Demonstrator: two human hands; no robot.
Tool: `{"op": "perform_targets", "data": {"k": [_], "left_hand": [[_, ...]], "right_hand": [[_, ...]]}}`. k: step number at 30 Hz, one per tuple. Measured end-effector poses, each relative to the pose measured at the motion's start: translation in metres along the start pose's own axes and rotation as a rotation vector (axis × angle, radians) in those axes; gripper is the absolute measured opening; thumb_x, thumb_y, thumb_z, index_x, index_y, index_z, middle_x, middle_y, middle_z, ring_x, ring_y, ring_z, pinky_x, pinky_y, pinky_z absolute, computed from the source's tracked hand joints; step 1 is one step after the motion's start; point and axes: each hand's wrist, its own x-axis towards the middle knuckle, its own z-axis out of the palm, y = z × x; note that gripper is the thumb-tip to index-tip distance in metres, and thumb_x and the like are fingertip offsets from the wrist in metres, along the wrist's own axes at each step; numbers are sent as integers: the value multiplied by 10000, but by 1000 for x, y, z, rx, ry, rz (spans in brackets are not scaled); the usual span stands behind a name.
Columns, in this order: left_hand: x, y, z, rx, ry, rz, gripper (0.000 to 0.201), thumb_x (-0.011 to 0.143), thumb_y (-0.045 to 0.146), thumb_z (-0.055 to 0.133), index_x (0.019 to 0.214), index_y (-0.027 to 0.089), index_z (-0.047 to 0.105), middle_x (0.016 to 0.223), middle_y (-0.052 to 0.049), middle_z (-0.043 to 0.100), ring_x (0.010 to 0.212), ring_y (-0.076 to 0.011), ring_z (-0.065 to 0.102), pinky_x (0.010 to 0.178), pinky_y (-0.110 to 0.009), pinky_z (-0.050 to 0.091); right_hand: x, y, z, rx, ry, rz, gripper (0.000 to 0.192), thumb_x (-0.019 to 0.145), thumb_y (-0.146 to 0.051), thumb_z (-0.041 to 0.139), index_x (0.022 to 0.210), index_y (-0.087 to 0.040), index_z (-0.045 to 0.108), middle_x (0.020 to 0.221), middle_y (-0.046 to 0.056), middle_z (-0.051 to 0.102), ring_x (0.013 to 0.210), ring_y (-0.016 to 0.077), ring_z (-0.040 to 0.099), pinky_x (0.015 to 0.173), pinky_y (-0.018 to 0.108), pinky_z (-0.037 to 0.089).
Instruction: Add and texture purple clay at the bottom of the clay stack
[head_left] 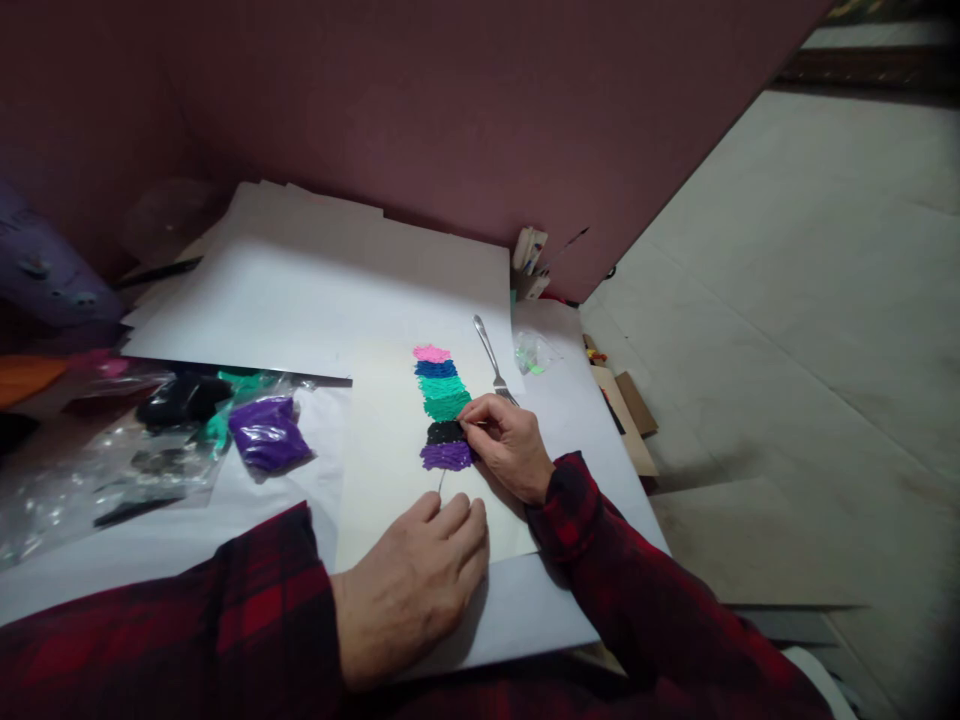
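Note:
A column of textured, clay-like bands (447, 405) runs down a cream sheet of paper (382, 430): pink, blue, two greens, black and purple. At the right edge of the black and green bands, my right hand (514, 445) is closed in a pinch; what sits between thumb and forefinger is too small to make out. My left hand (416, 580) lies palm down on the lower part of the sheet, fingers bent and slightly apart. Just ahead of its forefinger a thin dark line (441, 482) shows below the purple band. A metal fork (487, 350) lies beyond my right hand.
Large white sheets (322, 285) are stacked at the back against the wall. To the left lie a purple packet (268, 435), a black packet (184, 400) and crumpled clear plastic (82, 480). A small clear bag (534, 352) and a pen holder (529, 262) stand back right.

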Motion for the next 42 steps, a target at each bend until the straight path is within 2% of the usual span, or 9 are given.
{"op": "perform_targets", "data": {"k": [24, 36, 42], "left_hand": [[0, -1, 0, 1, -1, 5, 289, 933, 113, 375, 1130, 74, 583, 1206, -172, 563, 973, -280, 523, 733, -401, 434], [-1, 0, 2, 2, 7, 9, 292, 944, 118, 356, 1120, 74, 584, 1196, -164, 568, 963, -279, 528, 711, -393, 443], [-1, 0, 2, 8, 11, 12, 299, 940, 115, 356, 1126, 69, 585, 1203, -168, 565, 973, -282, 526, 714, -393, 445]], "right_hand": [[-1, 0, 0, 52, -3, -8, 159, 776, -53, 512, 728, -199, 552, 850, 29, 638, 786, 153, 607, 736, 294, 497], [-3, 3, 2, 95, 54, 29, 102, 805, -92, 541, 788, -189, 569, 870, 32, 630, 771, 145, 602, 704, 280, 502], [-3, 4, 3, 108, 32, 50, 88, 809, -106, 544, 807, -189, 573, 852, 25, 625, 741, 138, 594, 680, 274, 494]]}}
